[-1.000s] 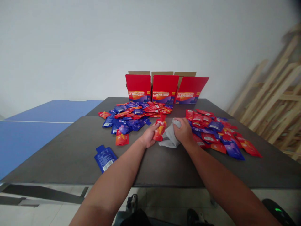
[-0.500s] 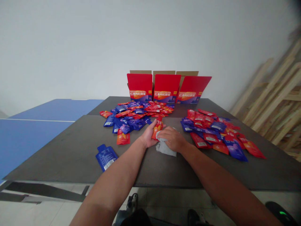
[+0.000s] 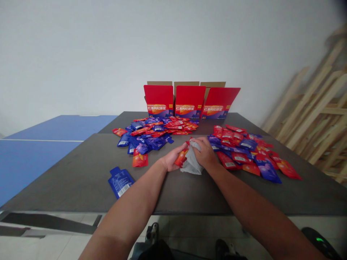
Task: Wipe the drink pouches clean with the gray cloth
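Note:
My left hand (image 3: pixel 171 159) grips a red pouch (image 3: pixel 181 157) with orange print, held tilted just above the table. Closed around a thin grey cloth (image 3: pixel 192 161), my right hand (image 3: pixel 204 152) presses it against the pouch's upper part, which the cloth partly covers. Loose folds of the cloth hang below my fingers. On the left lies a heap of red and blue pouches (image 3: pixel 151 134); a second mixed heap (image 3: pixel 241 148) lies to the right of my right hand. A lone blue pouch (image 3: pixel 120 181) rests beside my left forearm.
Three open boxes with raised red flaps stand in a row at the back: left (image 3: pixel 159 99), middle (image 3: pixel 189 99) and right (image 3: pixel 219 101). The dark grey table (image 3: pixel 89 169) adjoins a blue table (image 3: pixel 40 155) on the left. Wooden slats (image 3: pixel 322 108) lean at the far right.
My right hand and the cloth have moved up along the red pouch, from its lower end to its top. The pouch now tilts more to the right in my left hand.

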The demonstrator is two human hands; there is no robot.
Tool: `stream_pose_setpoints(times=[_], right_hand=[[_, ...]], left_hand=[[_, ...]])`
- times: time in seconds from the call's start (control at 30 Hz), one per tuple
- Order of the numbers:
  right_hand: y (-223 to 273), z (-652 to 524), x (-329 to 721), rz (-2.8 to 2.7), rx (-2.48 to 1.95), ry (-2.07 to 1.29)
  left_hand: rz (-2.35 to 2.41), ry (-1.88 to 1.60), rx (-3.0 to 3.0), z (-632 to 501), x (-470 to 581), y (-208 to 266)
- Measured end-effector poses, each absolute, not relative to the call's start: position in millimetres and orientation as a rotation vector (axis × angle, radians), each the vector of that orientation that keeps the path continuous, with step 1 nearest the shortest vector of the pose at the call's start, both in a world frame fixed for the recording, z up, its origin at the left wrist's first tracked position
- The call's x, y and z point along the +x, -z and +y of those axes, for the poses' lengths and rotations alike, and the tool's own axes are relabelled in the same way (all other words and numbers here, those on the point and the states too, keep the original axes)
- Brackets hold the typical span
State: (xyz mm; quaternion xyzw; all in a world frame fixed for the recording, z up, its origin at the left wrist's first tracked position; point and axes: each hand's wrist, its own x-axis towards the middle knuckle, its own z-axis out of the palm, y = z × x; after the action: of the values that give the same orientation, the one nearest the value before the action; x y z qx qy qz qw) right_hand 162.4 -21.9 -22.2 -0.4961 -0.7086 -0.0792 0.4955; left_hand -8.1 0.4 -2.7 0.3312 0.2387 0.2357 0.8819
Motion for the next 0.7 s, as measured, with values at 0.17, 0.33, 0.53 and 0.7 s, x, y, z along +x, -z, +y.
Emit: stream_pose_setpoints(times=[0.17, 0.33, 0.53, 0.7], right_hand=[[24, -15, 170, -1.572, -1.304, 0.123], [25, -16, 172, -1.519, -1.316, 0.132], [19, -38, 148, -2.093, -0.865, 0.196], [18, -44, 132, -2.233, -0.772, 0.220]], left_hand=[[0.465, -0.423, 0.728, 1, -10, 2], [0.444, -0.474, 0.652, 9, -12, 3], [0.390, -0.582, 0.515, 16, -12, 5], [0.402, -0.541, 0.520, 14, -9, 10]])
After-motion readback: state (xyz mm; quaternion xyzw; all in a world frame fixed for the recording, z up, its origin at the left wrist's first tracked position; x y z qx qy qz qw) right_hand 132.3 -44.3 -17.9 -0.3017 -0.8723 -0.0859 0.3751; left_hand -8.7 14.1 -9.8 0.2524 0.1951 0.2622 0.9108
